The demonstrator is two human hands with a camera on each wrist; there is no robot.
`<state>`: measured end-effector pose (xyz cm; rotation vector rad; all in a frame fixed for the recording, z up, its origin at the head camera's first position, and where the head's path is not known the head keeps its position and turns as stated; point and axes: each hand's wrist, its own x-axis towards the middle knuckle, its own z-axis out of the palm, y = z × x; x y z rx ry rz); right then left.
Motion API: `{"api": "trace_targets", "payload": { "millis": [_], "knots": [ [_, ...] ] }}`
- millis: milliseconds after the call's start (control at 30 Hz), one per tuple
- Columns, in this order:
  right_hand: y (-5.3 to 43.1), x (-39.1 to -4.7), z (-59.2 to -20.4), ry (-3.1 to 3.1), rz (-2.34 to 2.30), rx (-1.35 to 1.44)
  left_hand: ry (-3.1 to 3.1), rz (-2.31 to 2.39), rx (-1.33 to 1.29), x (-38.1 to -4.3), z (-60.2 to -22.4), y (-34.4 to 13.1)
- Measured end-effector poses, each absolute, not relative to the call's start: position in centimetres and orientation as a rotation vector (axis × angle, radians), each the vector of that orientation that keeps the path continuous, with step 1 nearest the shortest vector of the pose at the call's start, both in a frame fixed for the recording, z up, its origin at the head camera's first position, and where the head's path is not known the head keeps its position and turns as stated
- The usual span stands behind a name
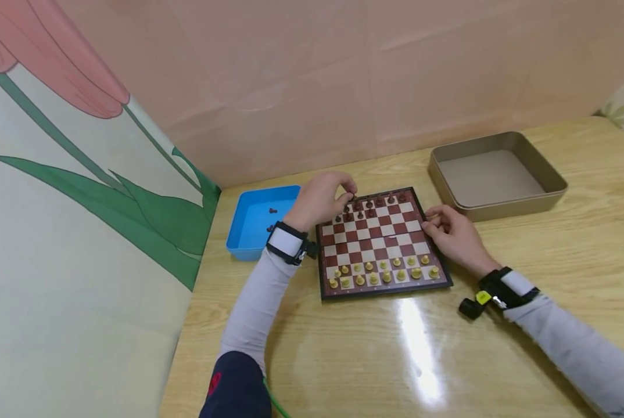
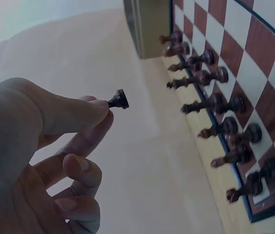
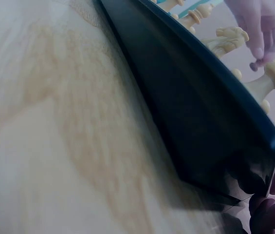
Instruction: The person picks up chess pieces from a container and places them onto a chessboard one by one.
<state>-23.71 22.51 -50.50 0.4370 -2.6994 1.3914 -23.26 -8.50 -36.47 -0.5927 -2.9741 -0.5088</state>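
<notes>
My left hand [image 1: 319, 200] pinches a small dark chess piece [image 2: 119, 99] between thumb and index finger. Its base points outward, and the fingertips cover its upper part. This hand is above the far left part of the chessboard [image 1: 390, 239], a magnetic-looking board with red-brown and white squares. Dark pieces [image 2: 217, 129] stand along the far side, with a partly filled row in front of them. Two rows of cream pieces [image 1: 387, 276] stand along the near side. On the board's right edge, my right hand [image 1: 453, 238] holds on with curled fingers and thumb.
Left of the board is a blue tray [image 1: 249, 217] with a few dark pieces [image 1: 272, 211] inside. A brown-gold rectangular box [image 1: 500, 168] stands at the back right, close to the board's corner. Behind the wooden table [image 1: 354, 354] rises a pinkish covering [image 1: 291, 87].
</notes>
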Motion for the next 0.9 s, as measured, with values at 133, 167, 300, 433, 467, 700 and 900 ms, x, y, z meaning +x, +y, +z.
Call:
{"api": "trace_targets", "payload": {
  "millis": [133,167,300,433,467,700,900],
  "knots": [
    [22.5,-23.7,-50.4,-2.683,1.399,0.443,-2.971,-0.504,-0.607,-23.7,-36.6,-7.7],
    [22.5,-23.7,-50.4,-2.680,1.401,0.445,-2.969,-0.496,-0.610,-23.8,-36.7,-7.5],
    [22.4,-23.5,-50.2,-2.681,1.397,0.451,-2.963,-0.477,-0.628,-24.1,-37.0,-7.0],
    [22.3,-23.4,-49.9,-2.683,1.405,0.451,-2.958,-0.485,-0.668,-24.4,-37.3,-6.4],
    [22.3,-23.4,-49.9,-2.686,1.406,0.450,-2.954,-0.482,-0.678,-24.5,-37.4,-6.3],
    [22.4,-23.3,-49.9,-2.701,1.405,0.430,-2.962,-0.443,-0.720,-25.1,-38.0,-5.2],
    [22.2,-23.4,-50.1,-2.701,1.413,0.436,-2.980,-0.383,-0.742,-25.5,-38.8,-4.3]
  ]
}}
